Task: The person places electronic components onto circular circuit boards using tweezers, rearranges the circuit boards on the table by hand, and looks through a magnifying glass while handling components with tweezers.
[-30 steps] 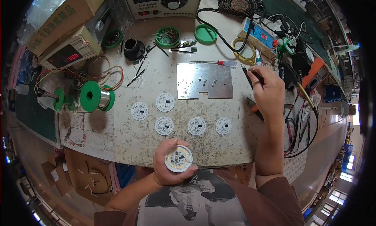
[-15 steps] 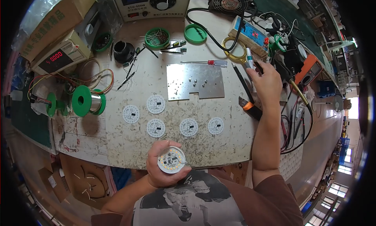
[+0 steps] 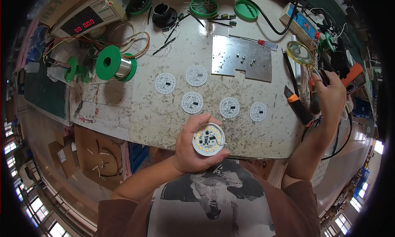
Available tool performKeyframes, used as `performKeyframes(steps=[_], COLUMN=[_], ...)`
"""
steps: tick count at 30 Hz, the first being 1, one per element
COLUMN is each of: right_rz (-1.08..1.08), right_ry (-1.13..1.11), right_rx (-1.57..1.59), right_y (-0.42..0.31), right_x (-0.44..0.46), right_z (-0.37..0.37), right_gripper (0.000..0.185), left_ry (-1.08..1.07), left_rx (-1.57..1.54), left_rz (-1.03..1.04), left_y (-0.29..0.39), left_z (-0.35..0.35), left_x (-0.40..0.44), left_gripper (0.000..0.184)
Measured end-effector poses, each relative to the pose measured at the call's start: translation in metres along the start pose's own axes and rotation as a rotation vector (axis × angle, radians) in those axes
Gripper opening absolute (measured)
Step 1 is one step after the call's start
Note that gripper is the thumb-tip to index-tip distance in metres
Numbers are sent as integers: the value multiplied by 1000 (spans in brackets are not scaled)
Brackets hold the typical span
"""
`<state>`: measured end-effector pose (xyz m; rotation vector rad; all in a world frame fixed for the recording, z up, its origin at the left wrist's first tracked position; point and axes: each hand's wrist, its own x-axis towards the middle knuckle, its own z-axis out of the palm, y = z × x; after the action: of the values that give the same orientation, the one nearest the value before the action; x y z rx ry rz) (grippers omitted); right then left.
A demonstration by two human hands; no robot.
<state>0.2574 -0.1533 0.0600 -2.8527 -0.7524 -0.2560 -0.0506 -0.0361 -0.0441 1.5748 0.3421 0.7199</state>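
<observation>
My left hand (image 3: 193,144) is wrapped round the body of a round LED lamp (image 3: 209,139). The lamp's white board faces up, with a ring of yellow LEDs, black components and a short wire at its right edge. My right hand (image 3: 330,89) reaches over the tools at the bench's right side, fingers bent together round something dark and slim that I cannot make out. Beside it are an orange-and-black utility knife (image 3: 298,105) and a yellow wire coil (image 3: 299,53). Several round white circuit boards (image 3: 192,102) lie in front of the lamp.
A metal plate (image 3: 224,58) with a screwdriver (image 3: 265,43) behind it lies at the back. Left stand a green solder spool (image 3: 108,63) and a meter (image 3: 84,25) with red digits. Green dishes (image 3: 204,6) and capacitors are farther back. Cables crowd the right side.
The view has shifted, so the bench items sit higher and farther right. My right hand has left the white-and-green pen and moved right among the tools. My left hand still holds the lamp.
</observation>
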Motion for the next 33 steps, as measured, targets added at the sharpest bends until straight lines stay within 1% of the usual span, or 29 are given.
performKeyframes(steps=[1, 4, 7, 8, 9, 10, 11, 12, 15, 17, 18, 23, 25, 26, 29, 31, 33], right_rz=[15, -54, -363, -635, -726, -805, -883, -902, -957, -997, -1005, -1029, -1024, -1062, -1017, -1071, -1114], right_ry=[16, -35, -100, -47, -57, -41, -24, -35, -63, -74, -80, -68, -85, -69, -56, -96, -134], right_rx=[107, 515, 846, 862, 969, 998, 1027, 1036, 1057, 1074, 1092, 1095, 1101, 1123, 1085, 1061, 1044], right_y=[5, 22, 24, 14, -3, -21, -37, -47, -57, -56, -54, -42, -41, -40, -39, -33, -29], right_x=[-9, -25, -33, -31, -34, -38, -42, -48, -64, -70, -71, -76, -78, -76, -80, -78, -75], right_z=[-8, -22, -15, -10, -7, -6, -5, -6, -7, -6, -5, 0, -1, 3, 0, 1, 0], right_gripper=[27, 26, 26, 29, 30, 29, 28, 26, 23, 22, 19, 15, 15, 12, 10, 18, 23], left_ry=[-1, -7, -3, -9, -14, -20, -31, -42, 10, 51, 64, 25, 21, 19, 24, 24, -56], left_rx=[3, -8, -40, -33, -26, -18, -15, -14, -50, -143, -166, -57, -63, -55, -71, -57, -23], left_rz=[3, 12, -1, 8, 17, 24, -17, -59, 66, 38, 35, 98, 71, 68, 57, 44, 41], left_y=[0, 2, 4, 4, 5, 6, 8, 12, -7, -7, -7, -8, -6, -5, -4, -3, -1], left_z=[0, -1, 0, -1, -1, -2, -2, -3, 0, 5, 6, 4, 5, 4, 5, 5, -1], left_x=[0, 1, 2, 3, 4, 4, 4, 4, -3, -4, -4, 1, 1, 2, 2, 2, 4], left_gripper=[86, 85, 85, 86, 86, 87, 87, 86, 84, 86, 86, 89, 91, 91, 91, 91, 94])
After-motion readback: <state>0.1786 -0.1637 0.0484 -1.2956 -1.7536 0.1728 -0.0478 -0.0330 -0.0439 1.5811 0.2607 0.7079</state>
